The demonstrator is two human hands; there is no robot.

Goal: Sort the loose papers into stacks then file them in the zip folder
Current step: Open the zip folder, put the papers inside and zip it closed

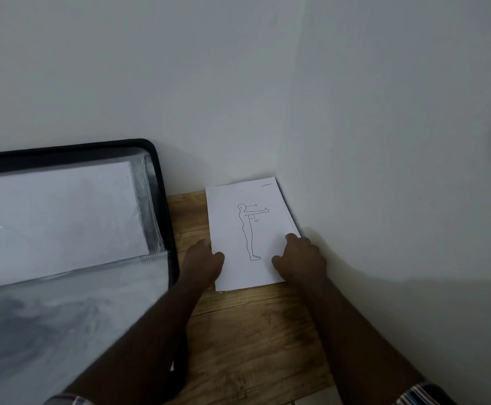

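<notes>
A stack of white papers (pixel 247 229) lies on the wooden table (pixel 253 331) in the corner by the wall; its top sheet shows an outline of a standing figure with arms held out. My left hand (pixel 201 263) grips the stack's left edge, thumb on top. My right hand (pixel 299 257) grips the right edge, thumb on the sheet. The zip folder (pixel 165 206) lies open to the left, black-edged with clear sleeves, and a white sheet (pixel 60 217) sits in its upper half.
White walls (pixel 384 141) close the table off behind and to the right. The folder's lower flap (pixel 48 323) covers the table's left part, and my left forearm crosses its right edge. Bare wood lies in front of the stack.
</notes>
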